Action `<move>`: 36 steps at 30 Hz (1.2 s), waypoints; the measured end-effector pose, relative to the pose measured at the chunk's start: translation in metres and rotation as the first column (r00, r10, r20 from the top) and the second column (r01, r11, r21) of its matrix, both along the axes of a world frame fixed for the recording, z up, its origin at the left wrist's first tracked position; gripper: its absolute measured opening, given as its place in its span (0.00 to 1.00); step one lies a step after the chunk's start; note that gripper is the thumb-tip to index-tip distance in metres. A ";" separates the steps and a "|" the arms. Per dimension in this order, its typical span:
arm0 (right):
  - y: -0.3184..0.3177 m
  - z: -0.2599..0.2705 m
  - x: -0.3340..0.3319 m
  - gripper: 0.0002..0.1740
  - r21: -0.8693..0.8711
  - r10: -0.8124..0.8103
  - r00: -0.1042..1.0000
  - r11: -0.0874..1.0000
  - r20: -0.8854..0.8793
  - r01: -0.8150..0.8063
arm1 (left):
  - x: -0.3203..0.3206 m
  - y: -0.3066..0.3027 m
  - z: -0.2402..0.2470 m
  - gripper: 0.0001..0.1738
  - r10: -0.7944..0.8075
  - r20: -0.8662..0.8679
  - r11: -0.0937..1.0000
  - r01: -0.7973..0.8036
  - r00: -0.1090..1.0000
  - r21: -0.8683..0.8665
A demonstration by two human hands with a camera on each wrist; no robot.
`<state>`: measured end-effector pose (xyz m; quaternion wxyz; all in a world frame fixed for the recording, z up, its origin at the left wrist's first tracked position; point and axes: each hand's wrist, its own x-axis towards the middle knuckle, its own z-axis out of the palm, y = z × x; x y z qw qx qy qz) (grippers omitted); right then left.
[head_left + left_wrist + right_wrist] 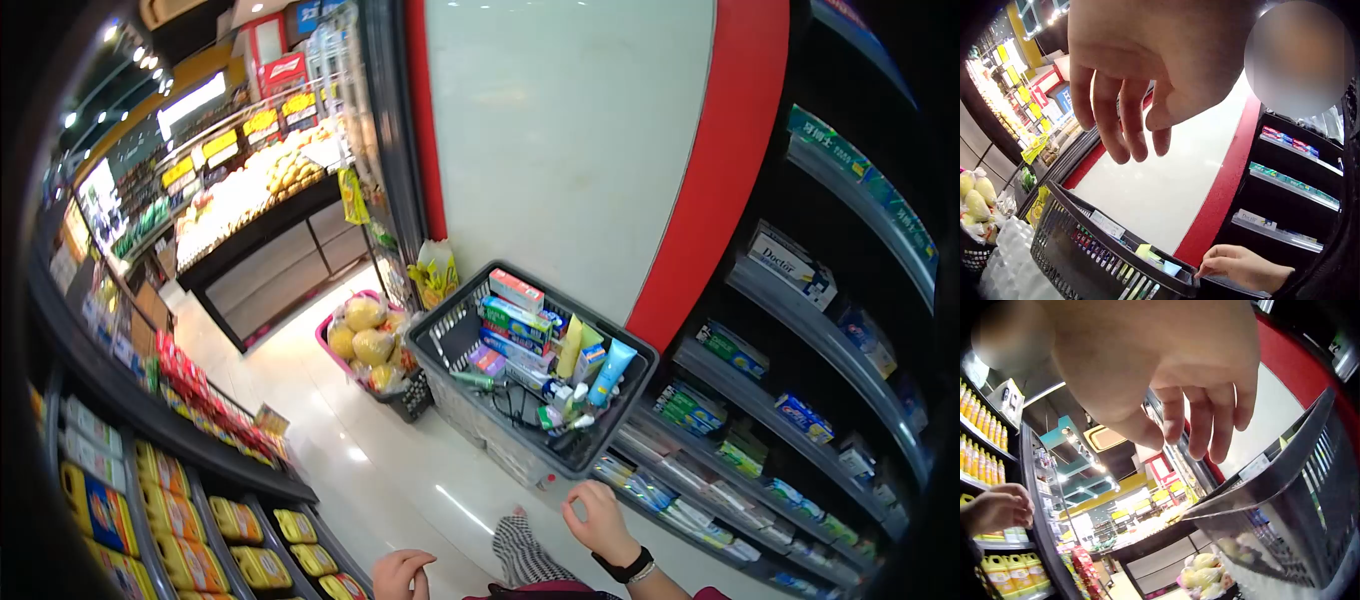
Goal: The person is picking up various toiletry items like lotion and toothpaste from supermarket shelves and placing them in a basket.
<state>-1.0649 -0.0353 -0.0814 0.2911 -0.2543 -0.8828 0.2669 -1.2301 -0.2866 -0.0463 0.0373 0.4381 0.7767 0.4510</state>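
Note:
My left hand hangs at the bottom of the head view, fingers loosely bent and holding nothing. Apart from it, my right hand, with a dark band at the wrist, hovers near the front corner of a dark grey shopping basket. Its fingers are relaxed too, with nothing between them. Inside the basket lie several toothpaste boxes, among them a green box and a red-and-white box, plus a light blue tube and small bottles partly hidden in the pile.
The basket stands on a whitish translucent stack. Beside it is a pink-rimmed basket with bagged yellow fruit. Shelves of boxes line the right; yellow jugs fill the left shelves. A red-edged white panel rises behind.

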 end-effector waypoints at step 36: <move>0.292 -0.039 -0.399 0.15 0.046 0.113 0.797 0.984 0.593 -0.173 | -0.441 0.419 -0.018 0.13 -0.482 -0.109 0.846 0.494 0.869 0.201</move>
